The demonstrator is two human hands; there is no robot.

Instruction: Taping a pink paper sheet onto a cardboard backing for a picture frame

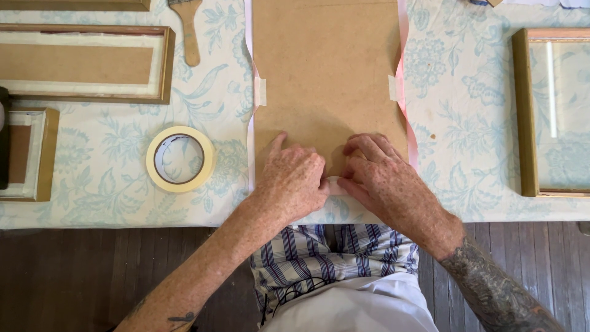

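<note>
Fingers (362, 147) of both hands lie flat, open, pressing a tape strip (335, 184) onto the board (329, 74); tape roll (180, 158) sits left on the surface (467, 123)

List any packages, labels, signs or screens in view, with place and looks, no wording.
None in view. The table under its pale blue floral cloth holds only a brown backing board, a cream roll of masking tape and gold picture frames. Left hand and right hand press a tape strip.

Both hands' fingers (362, 147) on tape strip (335, 184) at backing board (329, 74) edge
</note>
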